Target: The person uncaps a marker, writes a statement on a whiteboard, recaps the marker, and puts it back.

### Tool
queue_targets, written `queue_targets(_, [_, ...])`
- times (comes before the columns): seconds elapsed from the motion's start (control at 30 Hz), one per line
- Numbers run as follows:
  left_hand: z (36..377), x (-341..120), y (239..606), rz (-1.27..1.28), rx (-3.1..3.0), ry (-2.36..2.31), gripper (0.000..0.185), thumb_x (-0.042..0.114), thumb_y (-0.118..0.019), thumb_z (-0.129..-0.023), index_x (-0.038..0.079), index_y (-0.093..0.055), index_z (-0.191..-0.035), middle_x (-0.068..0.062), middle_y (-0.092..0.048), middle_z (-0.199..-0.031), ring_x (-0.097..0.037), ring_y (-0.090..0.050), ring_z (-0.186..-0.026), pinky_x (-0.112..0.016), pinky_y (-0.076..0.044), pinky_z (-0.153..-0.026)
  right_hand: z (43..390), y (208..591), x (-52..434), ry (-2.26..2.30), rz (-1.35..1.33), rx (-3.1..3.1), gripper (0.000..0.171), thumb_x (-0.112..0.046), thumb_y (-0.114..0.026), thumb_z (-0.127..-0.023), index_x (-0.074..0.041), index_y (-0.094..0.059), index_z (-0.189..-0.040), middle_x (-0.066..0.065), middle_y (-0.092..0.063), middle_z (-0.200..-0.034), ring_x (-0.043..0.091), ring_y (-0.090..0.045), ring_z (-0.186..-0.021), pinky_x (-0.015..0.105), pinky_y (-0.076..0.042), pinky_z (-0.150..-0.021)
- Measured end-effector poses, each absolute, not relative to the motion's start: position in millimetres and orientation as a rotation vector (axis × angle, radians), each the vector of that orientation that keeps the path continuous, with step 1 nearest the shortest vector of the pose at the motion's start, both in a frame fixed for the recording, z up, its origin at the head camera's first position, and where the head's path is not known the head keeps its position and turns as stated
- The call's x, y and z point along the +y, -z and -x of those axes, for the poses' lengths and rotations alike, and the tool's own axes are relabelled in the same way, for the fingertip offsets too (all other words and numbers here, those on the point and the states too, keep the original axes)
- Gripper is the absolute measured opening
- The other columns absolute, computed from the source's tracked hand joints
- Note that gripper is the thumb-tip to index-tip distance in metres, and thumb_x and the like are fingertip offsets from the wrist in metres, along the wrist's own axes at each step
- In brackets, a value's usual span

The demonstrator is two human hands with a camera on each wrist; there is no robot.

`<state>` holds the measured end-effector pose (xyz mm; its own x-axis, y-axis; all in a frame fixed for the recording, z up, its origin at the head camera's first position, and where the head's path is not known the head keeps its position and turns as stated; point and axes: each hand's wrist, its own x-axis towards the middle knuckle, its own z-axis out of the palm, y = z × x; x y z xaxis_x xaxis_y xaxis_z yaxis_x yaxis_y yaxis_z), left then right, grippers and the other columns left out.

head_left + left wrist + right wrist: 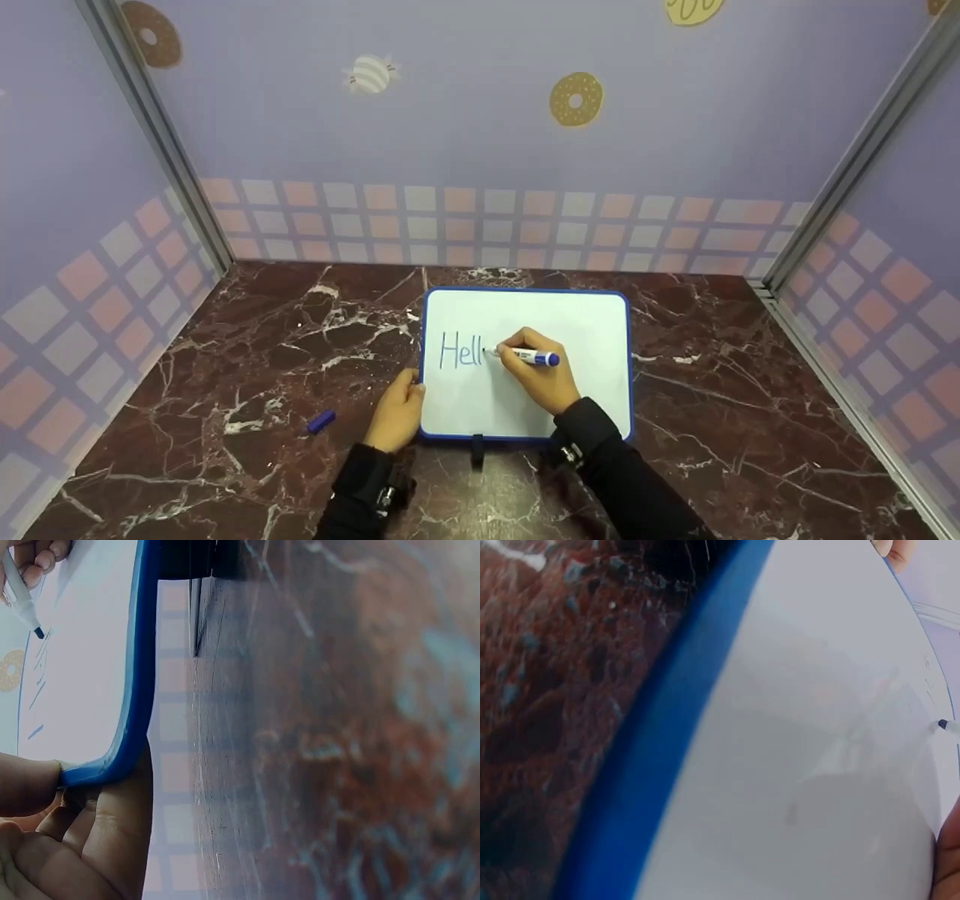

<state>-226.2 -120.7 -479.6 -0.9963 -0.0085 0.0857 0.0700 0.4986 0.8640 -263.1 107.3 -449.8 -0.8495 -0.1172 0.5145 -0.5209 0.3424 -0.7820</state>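
A small whiteboard with a blue frame lies on the marble table, with "Hell" written on it in blue. My right hand grips a blue marker, its tip touching the board just right of the letters. My left hand holds the board's lower left corner, thumb on the frame. In the left wrist view the thumb presses the blue frame and the marker tip meets the board. The right wrist view shows the board surface and the marker tip at the far right.
The marker's blue cap lies on the dark red marble table left of my left hand. Patterned walls close the table in at the back and on both sides. A black clip sits at the board's near edge.
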Motion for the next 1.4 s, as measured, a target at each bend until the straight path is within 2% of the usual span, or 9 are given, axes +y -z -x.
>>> queue_targets(0.3, [225.1,-120.7,479.4,0.052,-2.65,1.553,0.028,0.008,-0.044,-0.1,-0.003,-0.053,-0.123,-0.023,-0.066,-0.108,-0.031,-0.063,-0.097,-0.046,-0.05,-0.085,262.5,452.0,109.5,-1.525,-0.609,-2.275,0.01,-0.012,-0.068,-0.089,-0.011,-0.067,-0.079,0.004,-0.072,-0.08,0.006,-0.056,-0.063,0.02,-0.045,-0.058])
queue_targets(0.53, [225.8,-120.6,480.0,0.033,-2.654,1.55,0.029,0.009,-0.043,-0.1,-0.003,-0.053,-0.125,-0.023,-0.065,-0.108,-0.032,-0.062,-0.097,-0.048,-0.049,-0.087,262.8,453.1,110.4,-1.528,-0.613,-2.267,0.012,-0.008,-0.068,-0.087,-0.009,-0.065,-0.076,0.004,-0.071,-0.076,0.006,-0.054,-0.061,0.02,-0.044,-0.056])
queue_targets(0.9, [226.7,-121.5,481.9,0.04,-2.658,1.558,0.028,0.008,-0.043,-0.1,-0.003,-0.053,-0.124,-0.021,-0.066,-0.105,-0.029,-0.062,-0.093,-0.046,-0.05,-0.084,261.6,453.1,110.3,-1.541,-0.562,-2.264,0.016,-0.005,-0.065,-0.087,-0.011,-0.063,-0.072,0.002,-0.071,-0.075,0.007,-0.054,-0.06,0.019,-0.043,-0.056])
queue_targets(1.07, [226.5,-121.3,481.0,0.038,-2.661,1.55,0.03,0.009,-0.043,-0.1,-0.004,-0.053,-0.125,-0.023,-0.066,-0.109,-0.032,-0.062,-0.098,-0.049,-0.05,-0.088,261.4,452.7,109.8,-1.553,-0.53,-2.246,0.017,-0.005,-0.065,-0.087,-0.011,-0.062,-0.072,0.002,-0.068,-0.073,0.008,-0.052,-0.059,0.02,-0.042,-0.055])
queue_targets(1.4, [225.4,-121.2,478.7,0.069,-2.656,1.53,0.029,0.009,-0.045,-0.099,-0.004,-0.052,-0.124,-0.019,-0.064,-0.098,-0.024,-0.057,-0.083,-0.039,-0.048,-0.075,262.4,452.6,107.8,-1.537,-0.464,-2.207,0.013,-0.006,-0.065,-0.087,-0.009,-0.064,-0.074,0.004,-0.066,-0.074,0.008,-0.052,-0.062,0.02,-0.042,-0.057])
